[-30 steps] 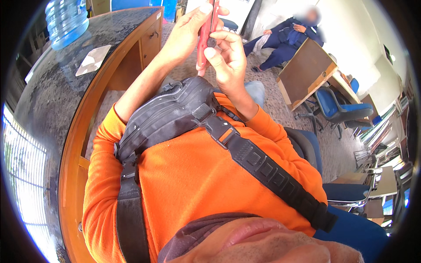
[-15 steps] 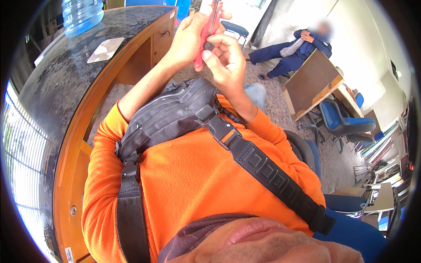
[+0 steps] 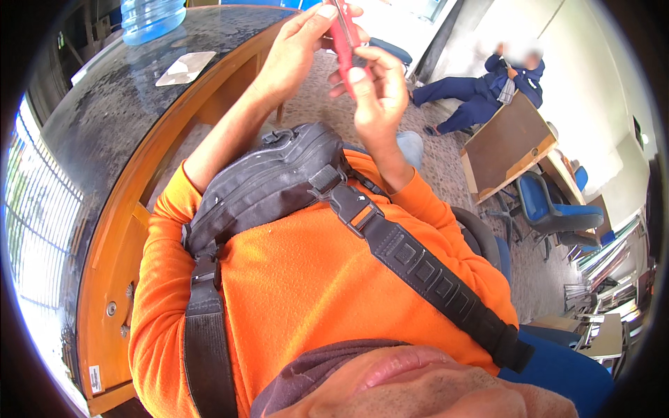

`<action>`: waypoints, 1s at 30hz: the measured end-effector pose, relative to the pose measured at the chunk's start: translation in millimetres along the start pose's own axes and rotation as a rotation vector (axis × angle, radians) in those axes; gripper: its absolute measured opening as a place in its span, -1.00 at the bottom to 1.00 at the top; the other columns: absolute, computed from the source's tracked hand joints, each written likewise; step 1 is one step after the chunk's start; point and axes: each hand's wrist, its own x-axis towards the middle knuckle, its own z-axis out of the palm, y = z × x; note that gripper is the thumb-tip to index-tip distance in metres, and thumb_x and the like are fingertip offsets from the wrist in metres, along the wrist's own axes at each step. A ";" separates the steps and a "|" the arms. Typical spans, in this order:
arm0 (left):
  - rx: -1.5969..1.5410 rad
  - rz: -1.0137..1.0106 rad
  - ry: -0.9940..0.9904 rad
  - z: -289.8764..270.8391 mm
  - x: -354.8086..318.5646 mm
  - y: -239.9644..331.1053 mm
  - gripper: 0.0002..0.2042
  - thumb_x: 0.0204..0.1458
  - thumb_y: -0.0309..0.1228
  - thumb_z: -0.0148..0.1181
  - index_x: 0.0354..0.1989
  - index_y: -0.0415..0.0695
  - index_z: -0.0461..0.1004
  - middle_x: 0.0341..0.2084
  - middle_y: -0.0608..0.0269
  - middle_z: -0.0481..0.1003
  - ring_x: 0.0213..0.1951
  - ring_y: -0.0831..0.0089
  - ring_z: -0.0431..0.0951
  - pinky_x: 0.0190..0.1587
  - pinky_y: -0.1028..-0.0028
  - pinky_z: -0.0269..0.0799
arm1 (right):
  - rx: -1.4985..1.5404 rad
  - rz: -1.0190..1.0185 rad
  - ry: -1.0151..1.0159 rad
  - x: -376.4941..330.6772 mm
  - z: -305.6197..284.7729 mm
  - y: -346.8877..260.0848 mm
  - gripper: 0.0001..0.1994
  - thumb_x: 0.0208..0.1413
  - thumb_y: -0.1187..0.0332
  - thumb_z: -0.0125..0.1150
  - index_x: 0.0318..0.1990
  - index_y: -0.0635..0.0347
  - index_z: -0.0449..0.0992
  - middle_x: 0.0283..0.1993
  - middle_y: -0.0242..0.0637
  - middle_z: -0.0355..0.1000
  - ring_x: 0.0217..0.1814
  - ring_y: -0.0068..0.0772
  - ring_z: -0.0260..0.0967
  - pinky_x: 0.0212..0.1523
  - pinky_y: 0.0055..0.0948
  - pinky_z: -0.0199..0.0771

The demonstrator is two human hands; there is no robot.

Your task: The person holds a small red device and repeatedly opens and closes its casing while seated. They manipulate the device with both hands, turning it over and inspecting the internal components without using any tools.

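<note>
A dark stone counter (image 3: 90, 132) with a curved wooden edge (image 3: 104, 244) is running down the left side of the view, with a barred window (image 3: 35, 223) showing past it. The person's orange top (image 3: 306, 279) is filling the middle, and a black bag (image 3: 265, 184) is lying across the chest, hanging from a wide black strap (image 3: 425, 275). Farther off on the right, another person in dark blue clothes (image 3: 481, 94) is sitting back beside a brown wooden desk (image 3: 505, 146), and a blue office chair (image 3: 550, 209) is standing near that desk on the speckled floor (image 3: 446, 167). The base of a clear blue water bottle (image 3: 150, 17) is resting on the counter at the top left, with a flat pale packet (image 3: 185, 67) lying just beside it.

Both hands are being held up in front of the chest, well above the bag. The left hand (image 3: 296, 52) is curling round the upper part of a slim red tool (image 3: 343, 42), with the fingertips pressing against it from the left. The right hand (image 3: 376, 94) is closing on the lower part of the same tool, with the thumb and forefinger pinching it. The tool is standing nearly upright between the two hands, and its top end is running out of the picture, so its kind cannot be told.
</note>
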 end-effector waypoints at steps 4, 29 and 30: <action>0.024 0.022 -0.076 -10.4 -3.8 15.5 -0.65 0.38 -0.33 -0.01 0.19 -0.30 0.40 -0.01 0.10 0.57 0.02 0.36 0.56 0.16 0.33 0.44 | -0.096 0.000 0.032 6.8 -3.3 -7.4 -0.71 0.29 0.48 0.17 0.11 0.33 0.36 0.00 -0.07 0.50 -0.18 -0.41 0.56 -0.25 -0.51 0.62; -0.178 -0.248 0.226 1.2 3.6 6.3 -0.54 0.42 -0.08 -0.21 0.10 -0.20 0.48 -0.41 0.32 0.53 -0.47 0.56 0.47 -0.43 0.55 0.44 | -0.349 -0.135 -0.098 -0.3 -1.2 -7.1 -0.77 0.18 0.43 0.27 -0.04 0.31 0.51 -0.25 -0.24 0.56 -0.26 -0.49 0.54 -0.26 -0.49 0.57; -0.183 -0.270 0.203 -0.3 4.8 4.9 -0.54 0.42 -0.08 -0.21 0.09 -0.20 0.48 -0.41 0.32 0.53 -0.47 0.56 0.47 -0.43 0.55 0.44 | -0.395 -0.165 -0.070 1.0 1.8 -6.9 -0.77 0.14 0.44 0.32 -0.06 0.28 0.54 -0.29 -0.28 0.56 -0.28 -0.52 0.55 -0.29 -0.51 0.57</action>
